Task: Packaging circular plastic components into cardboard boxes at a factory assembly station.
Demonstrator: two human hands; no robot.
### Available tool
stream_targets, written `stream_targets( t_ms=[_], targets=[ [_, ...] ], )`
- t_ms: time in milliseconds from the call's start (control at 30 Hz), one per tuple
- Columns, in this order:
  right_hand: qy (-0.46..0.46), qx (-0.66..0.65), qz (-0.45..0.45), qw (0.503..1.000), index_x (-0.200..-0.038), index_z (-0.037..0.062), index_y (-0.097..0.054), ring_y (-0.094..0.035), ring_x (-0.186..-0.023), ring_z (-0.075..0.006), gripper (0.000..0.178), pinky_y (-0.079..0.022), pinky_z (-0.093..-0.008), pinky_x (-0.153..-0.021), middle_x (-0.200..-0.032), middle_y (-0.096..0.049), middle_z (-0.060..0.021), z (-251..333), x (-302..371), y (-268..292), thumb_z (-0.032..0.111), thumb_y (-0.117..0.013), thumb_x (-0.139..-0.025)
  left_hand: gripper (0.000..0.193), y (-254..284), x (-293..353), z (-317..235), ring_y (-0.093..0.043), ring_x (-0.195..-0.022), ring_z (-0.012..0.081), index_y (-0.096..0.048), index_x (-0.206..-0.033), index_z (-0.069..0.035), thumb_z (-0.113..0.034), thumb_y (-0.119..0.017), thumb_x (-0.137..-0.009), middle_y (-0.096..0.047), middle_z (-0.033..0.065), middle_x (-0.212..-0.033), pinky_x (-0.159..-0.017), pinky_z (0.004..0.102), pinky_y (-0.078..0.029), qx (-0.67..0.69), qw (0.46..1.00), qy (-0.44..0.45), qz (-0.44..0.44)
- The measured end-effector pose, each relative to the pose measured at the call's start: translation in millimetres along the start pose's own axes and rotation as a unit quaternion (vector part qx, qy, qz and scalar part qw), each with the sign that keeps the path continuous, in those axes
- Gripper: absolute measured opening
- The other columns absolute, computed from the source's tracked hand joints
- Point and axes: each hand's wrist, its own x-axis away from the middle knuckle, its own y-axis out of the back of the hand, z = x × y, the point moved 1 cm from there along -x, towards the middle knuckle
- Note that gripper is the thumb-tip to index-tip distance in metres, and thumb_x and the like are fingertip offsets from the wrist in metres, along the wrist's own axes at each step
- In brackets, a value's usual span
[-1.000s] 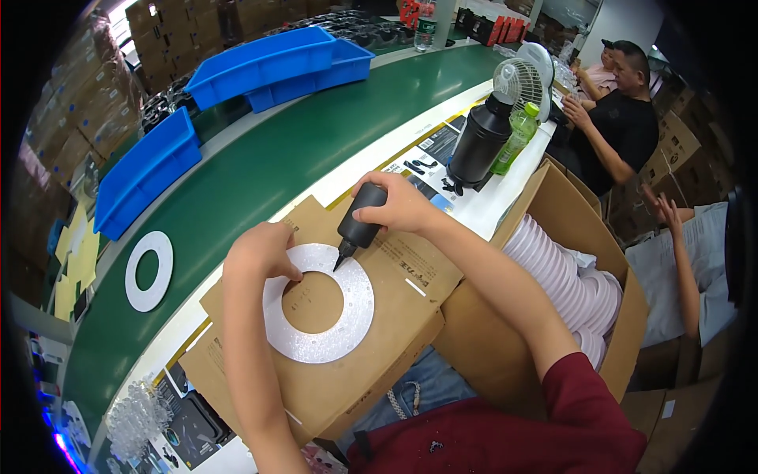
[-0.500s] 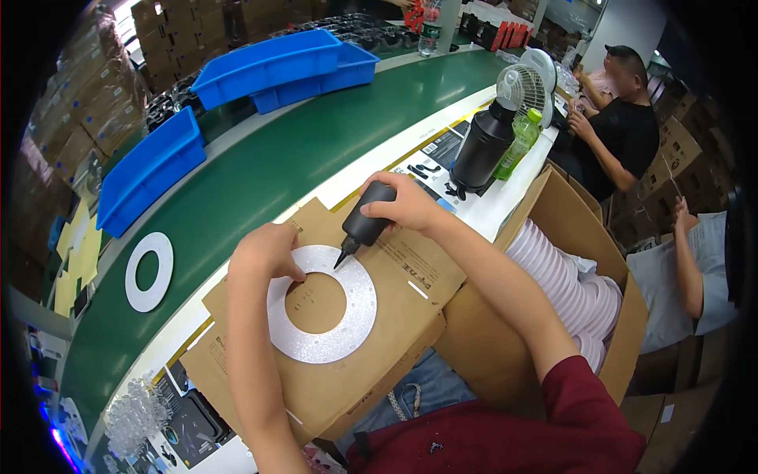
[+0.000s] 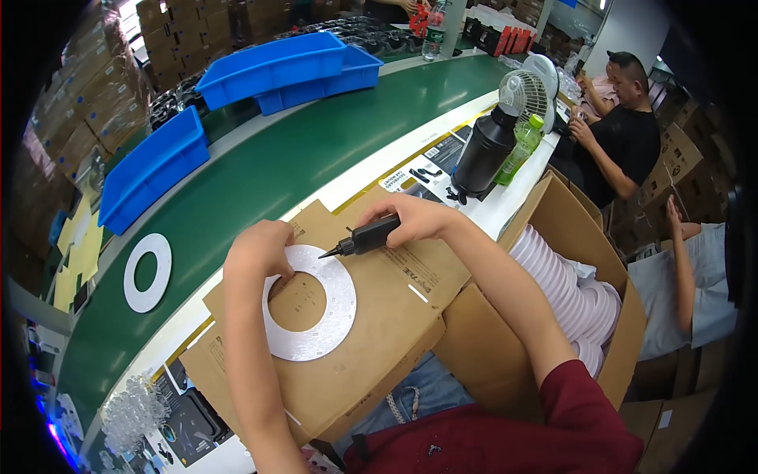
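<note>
A flat white ring (image 3: pixel 335 328) with small marks spaced around its face lies on the closed cardboard box (image 3: pixel 387 320) in front of me. My left hand (image 3: pixel 259 249) is closed on the ring's upper left part, its thumb at the inner edge of the hole. In my right hand (image 3: pixel 414 219) is a small black squeeze bottle (image 3: pixel 373 235) with a pointed nozzle, lying nearly level. The nozzle tip points left, just over or at the ring's upper part; I cannot tell whether it touches.
Another white ring (image 3: pixel 161 272) lies on the green conveyor belt (image 3: pixel 237 201). Blue bins (image 3: pixel 154 170) stand beyond it. To my right, an open carton (image 3: pixel 624 347) holds stacked white rings (image 3: pixel 564 288). A large black bottle (image 3: pixel 483 154), green bottle (image 3: pixel 521 150) and fan (image 3: pixel 524 93) stand near people.
The squeeze bottle has tipped from steep to nearly level, and its nozzle has moved slightly left and up along the ring. The ring has shifted a little left under my left hand.
</note>
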Motion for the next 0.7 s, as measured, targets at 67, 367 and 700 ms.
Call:
stream_targets(
  t_ms=[67,367,700],
  targets=[
    [-0.025,0.024,-0.011,0.999,-0.115,0.0022,-0.066,-0.065,-0.086,-0.0156,0.052,-0.054,-0.0285,-0.079,-0.104,-0.068,-0.0077,6.0,2.5,-1.5,-0.002,-0.067,-0.063,0.052,-1.1,-0.8,0.0,-0.068,-0.089,0.0293,-0.07,-0.103,-0.007,-0.013,-0.089,-0.055,-0.072,0.0113,-0.1,-0.076,0.038,-0.055,-0.004,1.0,-0.013,-0.004],
    [-0.054,0.109,-0.022,0.992,-0.104,0.0006,-0.072,-0.065,-0.086,-0.0147,0.041,-0.053,-0.0273,-0.078,-0.094,-0.071,-0.0062,2.7,1.6,1.5,0.006,-0.076,-0.064,0.054,2.1,2.7,-2.2,-0.068,-0.092,0.0303,-0.07,-0.101,-0.007,-0.01,-0.089,-0.051,-0.072,0.0116,-0.1,-0.078,0.0388,-0.055,0.004,0.999,-0.035,-0.031],
    [-0.081,0.103,-0.03,0.991,-0.1,0.0009,-0.073,-0.063,-0.077,-0.0126,0.035,-0.05,-0.0261,-0.071,-0.086,-0.07,-0.0043,7.7,2.5,1.1,0.019,-0.081,-0.071,0.053,-5.4,1.4,-4.5,-0.066,-0.1,0.032,-0.07,-0.104,-0.007,-0.002,-0.084,-0.053,-0.068,0.0133,-0.106,-0.084,0.0398,-0.055,-0.002,0.997,-0.054,-0.057]
  ],
)
